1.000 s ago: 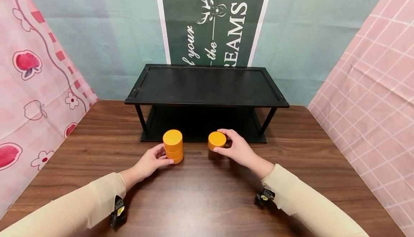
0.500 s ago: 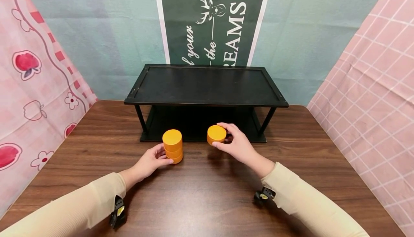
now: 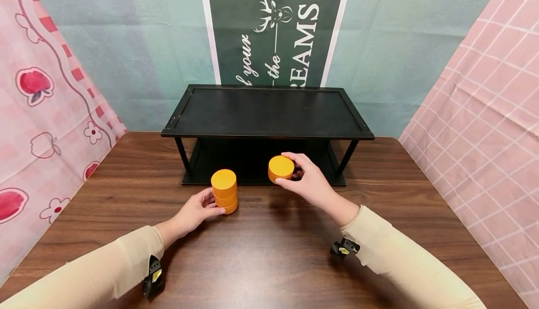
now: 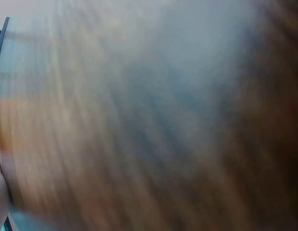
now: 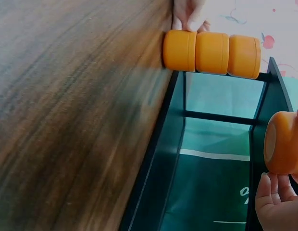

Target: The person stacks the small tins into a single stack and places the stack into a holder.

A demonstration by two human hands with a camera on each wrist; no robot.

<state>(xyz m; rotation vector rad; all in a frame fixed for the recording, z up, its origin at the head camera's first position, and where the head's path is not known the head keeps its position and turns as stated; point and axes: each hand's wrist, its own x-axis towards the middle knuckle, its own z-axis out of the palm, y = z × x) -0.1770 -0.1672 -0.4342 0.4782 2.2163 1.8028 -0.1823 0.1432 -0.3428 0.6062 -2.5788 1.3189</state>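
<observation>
A stack of three round orange jars [image 3: 225, 191] stands upright on the table in front of the shelf's left half. At its base my left hand [image 3: 190, 216] grips the bottom jar, thumb in front; the other fingertips are partly hidden behind the stack. My right hand [image 3: 312, 182] holds a single orange jar [image 3: 280, 167] by its sides, raised off the table before the shelf's lower level. In the right wrist view this held jar [image 5: 282, 143] shows its underside, apart from the stack [image 5: 211, 53]. The left wrist view is mostly blurred tabletop.
A black two-tier shelf [image 3: 269, 112] stands at the back of the wooden table [image 3: 248, 257]. Its upper board overhangs the lower level, with posts [image 3: 348, 158] at the sides. Cloth hangings [image 3: 484, 126] close in the back and both sides.
My right hand has lifted its orange jar upward and slightly toward the shelf. The left hand and the stack have stayed in place.
</observation>
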